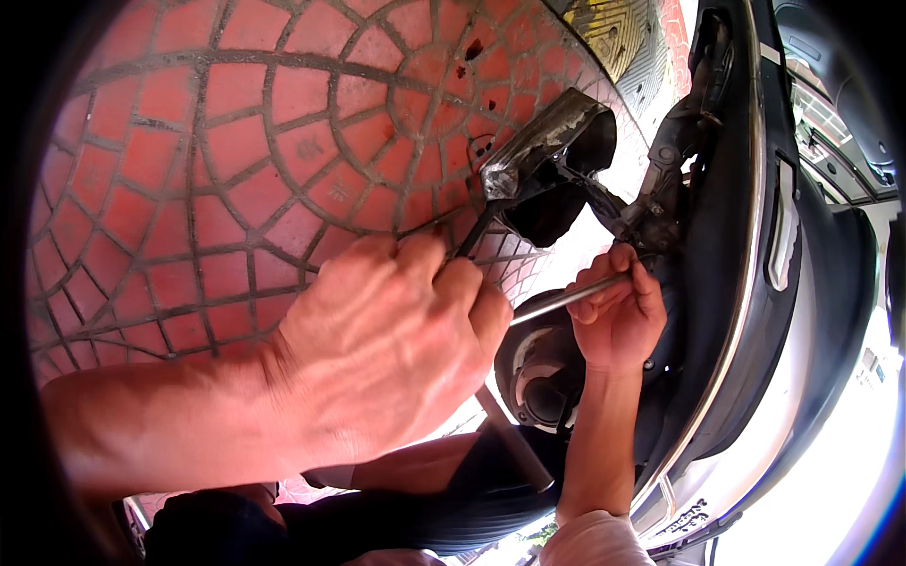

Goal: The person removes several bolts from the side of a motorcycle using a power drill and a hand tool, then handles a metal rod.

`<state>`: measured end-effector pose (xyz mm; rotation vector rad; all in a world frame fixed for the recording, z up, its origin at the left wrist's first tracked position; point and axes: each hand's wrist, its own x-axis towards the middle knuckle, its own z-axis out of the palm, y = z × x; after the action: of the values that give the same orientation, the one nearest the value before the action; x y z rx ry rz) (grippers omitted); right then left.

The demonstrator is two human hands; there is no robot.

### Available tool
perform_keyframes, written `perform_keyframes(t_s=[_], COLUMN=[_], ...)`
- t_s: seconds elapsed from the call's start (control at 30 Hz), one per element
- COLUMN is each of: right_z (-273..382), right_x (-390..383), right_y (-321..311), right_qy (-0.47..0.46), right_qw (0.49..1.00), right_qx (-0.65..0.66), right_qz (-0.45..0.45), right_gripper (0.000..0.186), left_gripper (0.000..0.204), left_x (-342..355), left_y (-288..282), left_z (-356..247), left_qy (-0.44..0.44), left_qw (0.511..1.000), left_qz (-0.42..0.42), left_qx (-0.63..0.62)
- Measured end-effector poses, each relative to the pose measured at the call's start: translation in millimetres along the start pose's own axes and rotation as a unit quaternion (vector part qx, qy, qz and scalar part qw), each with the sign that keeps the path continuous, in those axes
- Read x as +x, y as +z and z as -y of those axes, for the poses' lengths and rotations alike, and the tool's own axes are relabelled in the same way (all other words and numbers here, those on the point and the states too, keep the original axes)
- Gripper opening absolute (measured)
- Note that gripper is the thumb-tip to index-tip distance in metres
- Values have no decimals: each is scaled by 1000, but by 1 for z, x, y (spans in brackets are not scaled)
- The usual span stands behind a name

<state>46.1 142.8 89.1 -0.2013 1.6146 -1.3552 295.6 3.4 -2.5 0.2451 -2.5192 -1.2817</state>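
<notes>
My left hand is closed in a fist round the crossbar of what looks like a T-handle wrench. The bar's dark ends stick out above and below the fist. Its bright shaft runs right and slightly up to my right hand, whose thumb and fingers pinch it close to the tip. That tip lies against or very near a dark, dirty metal joint on the underside of a motor scooter; my fingers hide the exact contact. Just beyond my left knuckles, a worn black and grey bracket-like part juts out from the joint.
Red paving tiles spread over the left and far side. A yellow and grey ridged strip lies at the far edge. Below the shaft is a round dark part of the scooter. My dark-clothed leg is near the lower edge.
</notes>
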Motion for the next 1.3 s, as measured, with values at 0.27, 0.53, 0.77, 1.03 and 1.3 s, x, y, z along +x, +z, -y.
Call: perform_keyframes(t_s=[0.27,0.53,0.77,1.03,1.3], right_z=[7,4,6,5,5], right_x=[1,4,7,4,3], right_y=[-6,-4,-4,9,11], right_qy=[-22,-54,-45,-59,-42], right_qw=[998,997,997,996,991], right_qx=[48,43,57,72,130], right_qz=[31,-20,-5,-14,14], right_gripper=[24,27,28,24,24], left_gripper=[48,70,35,49,31], left_x=[0,-1,-28,-1,-19], left_y=[-17,-5,-8,-20,-20], left_z=[3,1,15,-2,17], left_qy=[8,-262,-1,-303,-73], left_qw=[972,506,948,574,957], left_qz=[-66,92,-317,-55,-279], left_qx=[-226,-817,38,-759,-25])
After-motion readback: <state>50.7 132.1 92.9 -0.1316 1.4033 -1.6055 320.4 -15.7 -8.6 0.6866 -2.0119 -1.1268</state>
